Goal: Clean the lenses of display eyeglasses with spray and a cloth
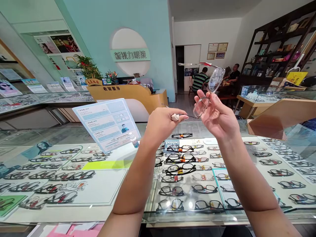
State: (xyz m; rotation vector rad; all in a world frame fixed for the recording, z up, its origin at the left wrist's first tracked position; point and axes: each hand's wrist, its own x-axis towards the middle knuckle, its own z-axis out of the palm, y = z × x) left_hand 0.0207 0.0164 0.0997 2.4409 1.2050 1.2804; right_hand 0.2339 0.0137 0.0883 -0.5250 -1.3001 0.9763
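Note:
A pair of eyeglasses (216,80) with a thin metal frame and rounded lenses is held up on its side above the glass counter. My right hand (219,115) grips the frame near the bridge, thumb and fingers closed on it. One temple, with a red part near the hinge, points left at the top. My left hand (161,126) is closed round the lower temple, with a small white wad (175,117), perhaps tissue or cloth, between its fingers. The back of that hand hides most of its grip.
Rows of eyeglasses (181,159) lie inside the glass display counter (153,215) below my arms. A blue leaflet (107,126) stands on the left, with a small bottle (135,142) beside it. A wooden panel (283,118) juts in at right. Two people (201,80) sit farther back.

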